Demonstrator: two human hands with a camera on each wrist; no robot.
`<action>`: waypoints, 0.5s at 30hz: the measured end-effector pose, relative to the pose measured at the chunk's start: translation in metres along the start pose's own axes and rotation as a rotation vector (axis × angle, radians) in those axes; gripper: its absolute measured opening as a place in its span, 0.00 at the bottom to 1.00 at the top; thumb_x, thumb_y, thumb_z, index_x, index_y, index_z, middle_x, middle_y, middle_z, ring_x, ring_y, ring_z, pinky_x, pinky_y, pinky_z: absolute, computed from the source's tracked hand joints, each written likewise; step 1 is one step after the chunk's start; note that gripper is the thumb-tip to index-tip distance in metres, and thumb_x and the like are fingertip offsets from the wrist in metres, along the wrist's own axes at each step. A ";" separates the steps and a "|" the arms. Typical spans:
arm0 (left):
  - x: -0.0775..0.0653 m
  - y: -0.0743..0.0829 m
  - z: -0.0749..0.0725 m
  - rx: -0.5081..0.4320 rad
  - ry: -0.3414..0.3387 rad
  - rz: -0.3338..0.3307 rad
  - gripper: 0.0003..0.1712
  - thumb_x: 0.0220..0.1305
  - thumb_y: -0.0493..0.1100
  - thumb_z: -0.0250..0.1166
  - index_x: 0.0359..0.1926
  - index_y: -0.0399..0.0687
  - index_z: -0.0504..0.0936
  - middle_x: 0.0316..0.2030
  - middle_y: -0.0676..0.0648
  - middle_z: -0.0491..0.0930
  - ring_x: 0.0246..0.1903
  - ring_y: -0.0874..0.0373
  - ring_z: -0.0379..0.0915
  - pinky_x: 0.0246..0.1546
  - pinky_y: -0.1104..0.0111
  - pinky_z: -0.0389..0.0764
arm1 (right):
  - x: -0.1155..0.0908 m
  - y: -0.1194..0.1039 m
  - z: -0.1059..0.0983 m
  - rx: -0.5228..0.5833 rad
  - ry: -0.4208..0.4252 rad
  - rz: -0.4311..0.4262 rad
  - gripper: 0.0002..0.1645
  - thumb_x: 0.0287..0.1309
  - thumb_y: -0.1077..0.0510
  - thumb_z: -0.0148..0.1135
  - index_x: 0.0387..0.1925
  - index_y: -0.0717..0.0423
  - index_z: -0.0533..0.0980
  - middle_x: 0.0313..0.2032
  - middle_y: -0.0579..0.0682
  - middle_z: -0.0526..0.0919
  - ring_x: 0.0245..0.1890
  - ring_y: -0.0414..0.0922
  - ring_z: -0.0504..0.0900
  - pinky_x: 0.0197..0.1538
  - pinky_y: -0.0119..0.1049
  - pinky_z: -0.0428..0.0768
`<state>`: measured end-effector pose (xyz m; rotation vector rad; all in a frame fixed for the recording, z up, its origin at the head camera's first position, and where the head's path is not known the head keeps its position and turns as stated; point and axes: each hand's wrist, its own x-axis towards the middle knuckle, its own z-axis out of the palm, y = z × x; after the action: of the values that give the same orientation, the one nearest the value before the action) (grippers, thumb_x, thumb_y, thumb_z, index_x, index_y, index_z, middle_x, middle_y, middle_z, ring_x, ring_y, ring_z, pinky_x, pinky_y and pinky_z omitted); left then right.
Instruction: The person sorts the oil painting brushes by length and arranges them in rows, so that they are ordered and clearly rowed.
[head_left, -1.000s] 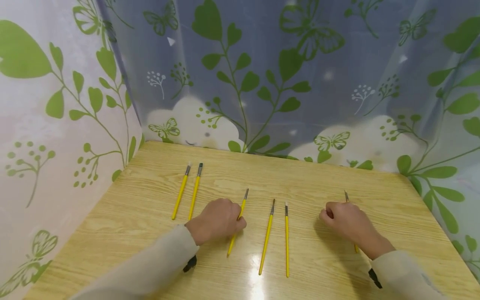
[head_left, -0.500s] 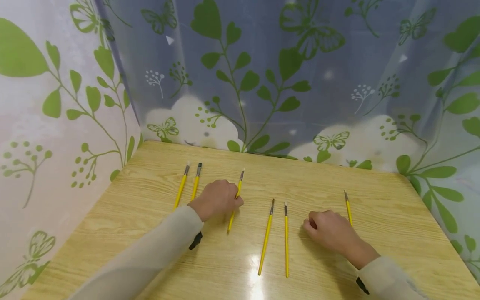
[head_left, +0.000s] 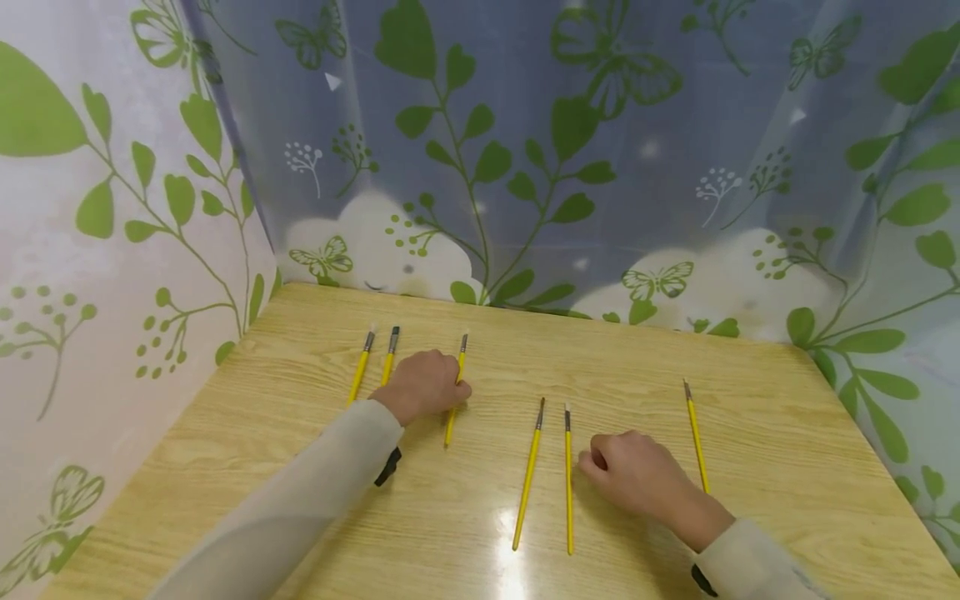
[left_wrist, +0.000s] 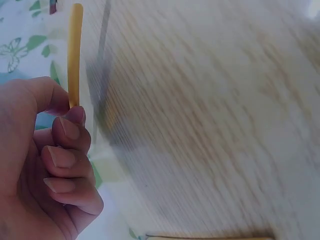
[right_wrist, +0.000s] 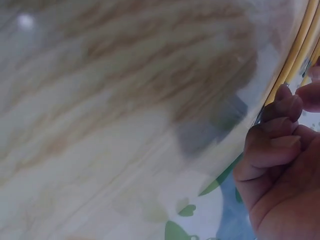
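Pinkish-white covering printed with green leaves [head_left: 48, 208] rose at the left of the wood-grained counter [head_left: 615, 358]. Next along, a light-tipped brush [head_left: 361, 372] and a dark-tipped brush [head_left: 388, 365] lay near each other, tips toward the back edge, their lower ends hidden behind the left sleeve [head_left: 292, 492] and hand. To the right of that pair, the left hand [head_left: 423, 386] held the third brush [head_left: 461, 360] across its handle, thumb and forefinger pinching it and the other fingers curled toward the palm. Its long axis ran much like theirs, bristles away from the person, handle end back; that brush and the pair to its left were the relation that counted, with the left hand the nearer one. Whether its bristles touched the counter, I could not tell. Further right, a brown-tipped brush [head_left: 529, 473] slanted slightly, and a white-tipped brush [head_left: 569, 483] stretched almost straight away from the person. Just beside the latter, on its right, the right hand [head_left: 637, 473] had its fingers curled, with nothing visibly gripped. Beyond it a thin-tipped brush [head_left: 697, 442] lay on the counter, partly behind that hand and wrist
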<state>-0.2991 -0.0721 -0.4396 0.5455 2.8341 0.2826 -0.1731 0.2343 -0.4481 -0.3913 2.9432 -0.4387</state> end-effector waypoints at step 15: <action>0.005 -0.013 0.003 0.085 0.003 -0.015 0.21 0.78 0.50 0.59 0.25 0.48 0.72 0.20 0.51 0.64 0.20 0.56 0.60 0.25 0.64 0.68 | 0.000 -0.011 0.011 0.013 -0.023 -0.001 0.30 0.74 0.50 0.60 0.14 0.42 0.63 0.13 0.38 0.59 0.16 0.36 0.55 0.24 0.31 0.55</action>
<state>-0.3075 -0.0813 -0.4464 0.5416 2.8625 0.1618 -0.1686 0.2211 -0.4555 -0.3932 2.9161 -0.4500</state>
